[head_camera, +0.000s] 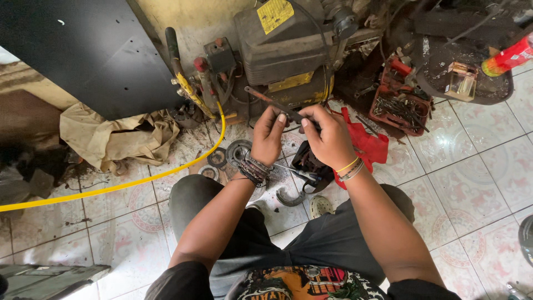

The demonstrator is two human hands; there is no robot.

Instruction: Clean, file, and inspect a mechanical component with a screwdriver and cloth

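While you crouch over the patterned tile floor [477, 189] in the head view, both your hands meet just in front of your knees. Your left hand [268, 135] has its fingers curled together, pinching the near end of a long, thin dark metal tool [273, 104]. Your right hand [328, 135] closes on the same tool just beside it, thumb and fingertips pressed onto the shaft. The tool slants up and to the left from your hands, its far end over a grimy yellow-and-black machine [283, 50]. A yellow hose [111, 188] curves across the floor on your left. A red rag [367, 145] lies under your right wrist, and a red tray of small tools [401, 108] sits beyond it. Round metal parts [237, 151] lie below your left wrist.
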